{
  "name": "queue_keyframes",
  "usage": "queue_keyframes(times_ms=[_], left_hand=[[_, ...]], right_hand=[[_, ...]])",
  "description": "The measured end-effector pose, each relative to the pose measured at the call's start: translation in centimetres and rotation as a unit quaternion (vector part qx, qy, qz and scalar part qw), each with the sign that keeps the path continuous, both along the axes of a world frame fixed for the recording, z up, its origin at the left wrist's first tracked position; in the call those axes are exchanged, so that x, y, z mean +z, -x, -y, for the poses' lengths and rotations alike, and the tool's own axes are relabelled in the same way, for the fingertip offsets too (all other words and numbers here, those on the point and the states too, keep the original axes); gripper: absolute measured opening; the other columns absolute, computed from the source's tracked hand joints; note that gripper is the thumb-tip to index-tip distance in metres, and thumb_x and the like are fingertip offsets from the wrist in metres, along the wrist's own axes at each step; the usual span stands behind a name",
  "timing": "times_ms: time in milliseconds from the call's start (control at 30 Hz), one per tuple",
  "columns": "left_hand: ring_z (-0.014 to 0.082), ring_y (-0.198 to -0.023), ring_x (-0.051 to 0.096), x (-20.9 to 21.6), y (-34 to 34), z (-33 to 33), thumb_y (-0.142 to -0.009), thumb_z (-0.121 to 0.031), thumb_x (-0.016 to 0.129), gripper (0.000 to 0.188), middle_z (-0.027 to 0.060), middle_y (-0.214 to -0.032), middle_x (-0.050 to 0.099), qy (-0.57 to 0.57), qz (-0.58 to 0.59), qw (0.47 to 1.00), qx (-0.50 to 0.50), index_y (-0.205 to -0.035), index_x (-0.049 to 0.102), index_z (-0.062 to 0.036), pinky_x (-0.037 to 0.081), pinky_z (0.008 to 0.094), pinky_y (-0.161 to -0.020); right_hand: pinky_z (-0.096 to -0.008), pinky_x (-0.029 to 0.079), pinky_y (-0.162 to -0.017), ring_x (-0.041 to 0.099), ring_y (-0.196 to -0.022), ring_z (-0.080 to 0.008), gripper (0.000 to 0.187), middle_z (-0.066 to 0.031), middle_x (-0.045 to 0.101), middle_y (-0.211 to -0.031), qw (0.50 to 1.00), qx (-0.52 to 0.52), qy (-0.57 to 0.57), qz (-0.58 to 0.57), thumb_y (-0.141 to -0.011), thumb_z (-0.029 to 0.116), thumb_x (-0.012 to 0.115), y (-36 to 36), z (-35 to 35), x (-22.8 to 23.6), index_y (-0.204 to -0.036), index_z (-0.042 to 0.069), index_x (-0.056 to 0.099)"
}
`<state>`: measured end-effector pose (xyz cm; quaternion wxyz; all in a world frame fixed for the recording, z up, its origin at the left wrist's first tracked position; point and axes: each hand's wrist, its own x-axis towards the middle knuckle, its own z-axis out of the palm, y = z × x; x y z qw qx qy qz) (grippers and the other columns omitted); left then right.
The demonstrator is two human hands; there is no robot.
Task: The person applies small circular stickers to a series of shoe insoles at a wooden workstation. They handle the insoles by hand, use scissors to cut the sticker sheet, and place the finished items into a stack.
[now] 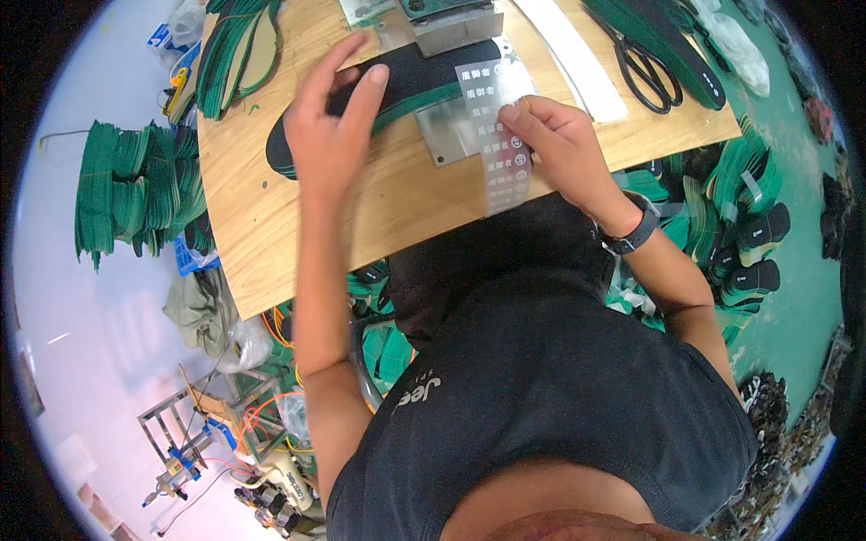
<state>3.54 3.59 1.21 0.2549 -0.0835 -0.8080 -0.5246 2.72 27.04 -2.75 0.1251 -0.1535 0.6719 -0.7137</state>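
A stack of black-topped, green-edged shoe insoles (410, 81) lies across the wooden table, its right end beneath a metal press block (460, 34). Over the left part of the stack is my left hand (332, 122), slightly blurred, thumb and forefinger spread with nothing seen between them. My right hand (564, 149) pinches the edge of a clear film strip (496, 185) printed with rows of small white marks. The film hangs down past the table's near edge and overlaps the insoles' right end. Beneath it shows a flat metal plate (439, 144).
Black-handled scissors (648, 77) rest at the right beside a long dark insole bundle (672, 54). A curved white strip (582, 68) lies nearer the press. More green insoles (239, 54) are piled at the table's left, with hanging stacks (135, 189) beyond the edge.
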Motion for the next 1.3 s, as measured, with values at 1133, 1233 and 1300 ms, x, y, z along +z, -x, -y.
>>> queue_keyframes(times_ms=[1133, 1233, 1300], left_hand=[[0.0315, -0.093, 0.061, -0.4, 4.0, 2.6, -0.067, -0.042, 0.078, 0.063, 0.0174, -0.102, 0.064, 0.382, 0.135, 0.914, -0.013, -0.112, 0.061, -0.0012, 0.048, 0.0382, -0.083], [0.0318, -0.095, 0.061, -1.0, 3.8, 2.5, -0.067, -0.042, 0.077, 0.063, 0.0168, -0.104, 0.063, 0.395, 0.105, 0.913, -0.017, -0.111, 0.061, -0.0012, 0.047, 0.0376, -0.083], [0.0318, -0.097, 0.060, -1.0, 4.0, 2.4, -0.067, -0.042, 0.077, 0.063, 0.0166, -0.106, 0.063, 0.401, 0.103, 0.910, -0.018, -0.113, 0.060, -0.0019, 0.047, 0.0372, -0.085]], right_hand=[[-0.0195, 0.037, -0.040, 0.054, -0.047, -0.0074, 0.017, -0.0042, 0.064, -0.065, 0.967, 0.000, 0.111, 0.232, -0.086, 0.013, 0.060, 4.9, 3.1, -0.1, -0.076, 0.000, 0.065], [-0.0191, 0.037, -0.041, 0.055, -0.048, -0.0073, 0.019, -0.0041, 0.064, -0.065, 0.966, -0.006, 0.107, 0.234, -0.087, 0.014, 0.060, 4.6, 3.0, -0.5, -0.076, 0.000, 0.064], [-0.0188, 0.037, -0.042, 0.055, -0.049, -0.0071, 0.019, -0.0037, 0.064, -0.066, 0.969, -0.005, 0.098, 0.228, -0.088, 0.015, 0.060, 4.8, 3.0, -0.6, -0.075, 0.001, 0.064]])
